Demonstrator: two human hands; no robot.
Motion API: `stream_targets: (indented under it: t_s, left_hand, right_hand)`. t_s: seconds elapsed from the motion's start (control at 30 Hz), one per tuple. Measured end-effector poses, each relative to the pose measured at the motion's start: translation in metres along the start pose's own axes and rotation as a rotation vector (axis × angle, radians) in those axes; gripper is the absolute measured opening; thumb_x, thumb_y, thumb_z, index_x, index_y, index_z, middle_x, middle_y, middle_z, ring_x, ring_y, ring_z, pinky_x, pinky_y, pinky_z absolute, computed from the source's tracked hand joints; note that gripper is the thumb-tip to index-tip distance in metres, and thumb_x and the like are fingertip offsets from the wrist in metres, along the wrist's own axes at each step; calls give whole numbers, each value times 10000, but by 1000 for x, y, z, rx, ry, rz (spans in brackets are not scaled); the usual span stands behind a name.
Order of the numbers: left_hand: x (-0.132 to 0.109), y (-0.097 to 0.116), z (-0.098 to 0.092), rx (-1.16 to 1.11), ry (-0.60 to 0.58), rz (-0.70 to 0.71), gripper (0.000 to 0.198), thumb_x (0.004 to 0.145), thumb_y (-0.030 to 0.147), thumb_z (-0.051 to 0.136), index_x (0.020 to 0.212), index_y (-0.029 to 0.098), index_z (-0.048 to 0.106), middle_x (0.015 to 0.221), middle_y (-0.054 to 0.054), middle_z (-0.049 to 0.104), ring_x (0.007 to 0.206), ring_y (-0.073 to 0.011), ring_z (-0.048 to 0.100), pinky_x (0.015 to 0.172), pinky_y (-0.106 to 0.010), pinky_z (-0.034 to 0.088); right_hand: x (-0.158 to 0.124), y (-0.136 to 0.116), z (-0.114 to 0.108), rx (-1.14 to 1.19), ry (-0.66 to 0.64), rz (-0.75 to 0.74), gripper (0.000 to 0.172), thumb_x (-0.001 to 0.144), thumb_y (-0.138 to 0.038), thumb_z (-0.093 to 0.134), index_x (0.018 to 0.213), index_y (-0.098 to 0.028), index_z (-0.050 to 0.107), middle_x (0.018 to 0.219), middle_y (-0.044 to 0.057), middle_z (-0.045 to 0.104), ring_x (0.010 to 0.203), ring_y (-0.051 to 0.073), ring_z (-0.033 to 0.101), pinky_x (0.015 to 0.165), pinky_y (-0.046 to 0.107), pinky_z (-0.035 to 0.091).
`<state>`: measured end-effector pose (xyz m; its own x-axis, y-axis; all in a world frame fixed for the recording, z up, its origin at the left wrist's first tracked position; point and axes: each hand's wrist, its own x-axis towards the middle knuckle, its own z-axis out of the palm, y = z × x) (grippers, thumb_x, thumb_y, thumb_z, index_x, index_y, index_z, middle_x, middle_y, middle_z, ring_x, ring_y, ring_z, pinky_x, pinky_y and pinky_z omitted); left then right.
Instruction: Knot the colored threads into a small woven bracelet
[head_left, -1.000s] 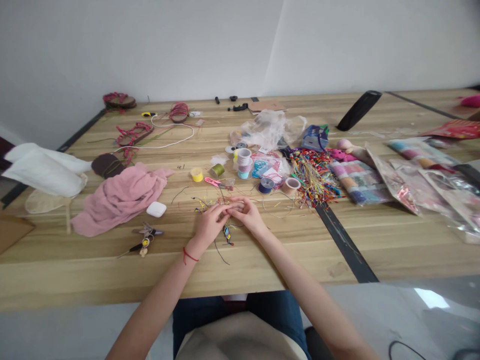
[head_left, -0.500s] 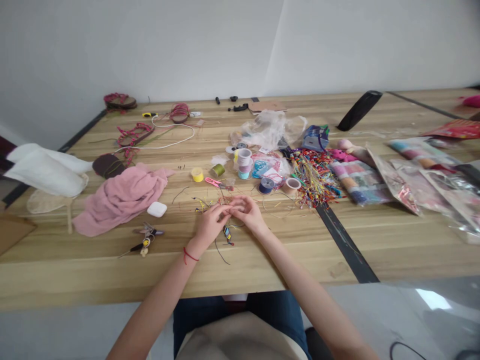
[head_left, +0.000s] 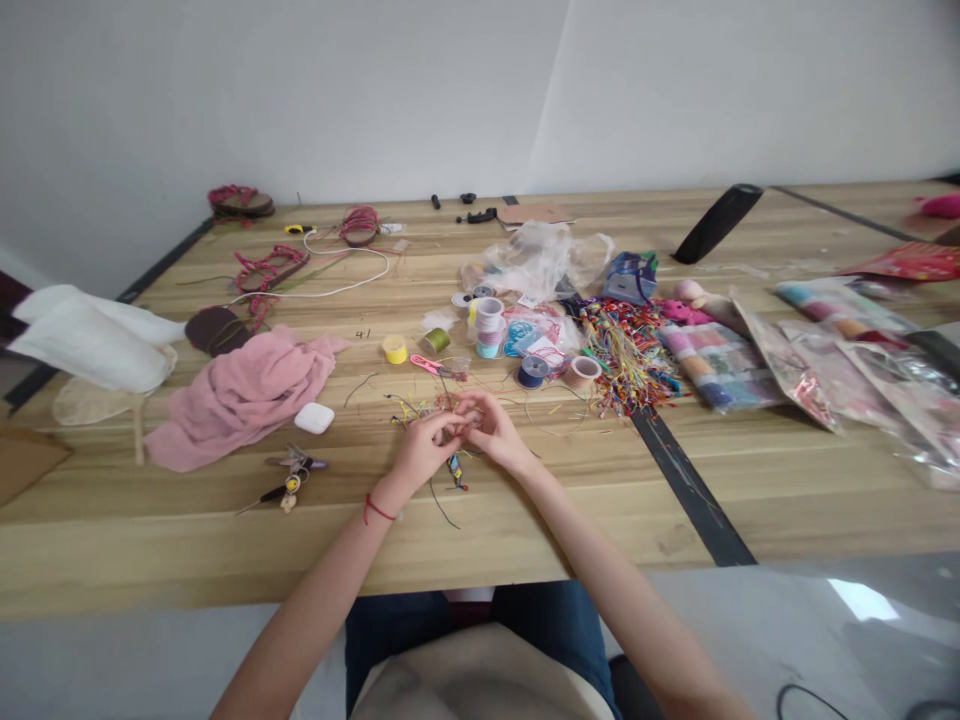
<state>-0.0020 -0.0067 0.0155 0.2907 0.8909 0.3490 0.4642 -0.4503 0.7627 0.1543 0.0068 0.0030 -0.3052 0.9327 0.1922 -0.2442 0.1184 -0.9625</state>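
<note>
My left hand (head_left: 429,442) and my right hand (head_left: 491,428) meet over the wooden table, fingertips together. Both are closed in a pinch, and what lies between the fingers is too small and hidden to name. Below them a dark braided cord piece with blue and yellow bits and a red tip (head_left: 456,472) rests on the wood. A thin dark cord (head_left: 444,506) trails from it towards me. Yellow and dark cord ends (head_left: 403,408) show just beyond my left hand. Small pink-handled thread snips (head_left: 427,366) lie past my fingers.
Thread spools, one yellow (head_left: 394,349), one green (head_left: 435,341) and one navy (head_left: 532,371), stand beyond my hands. A heap of colourful cords (head_left: 630,350) lies to the right. At left are a pink cloth (head_left: 247,400), a white case (head_left: 314,418) and a keyring bunch (head_left: 291,482).
My fingers have shifted slightly against each other, with the right fingers curling a little more. The things on the table stay where they were.
</note>
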Motion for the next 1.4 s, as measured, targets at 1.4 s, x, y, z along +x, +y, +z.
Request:
stream_targets:
  t_s: [1.4]
  left_hand:
    - [-1, -8, 1, 177, 107, 9, 308, 714, -34, 614, 939, 170, 659, 838, -11, 655, 699, -125, 564, 676, -238, 469]
  right_hand:
    - [-6, -12, 12, -1113, 40, -486, 171, 939, -205, 501, 965, -174, 667, 1066, 139, 627, 1007, 248, 571, 878, 400, 494]
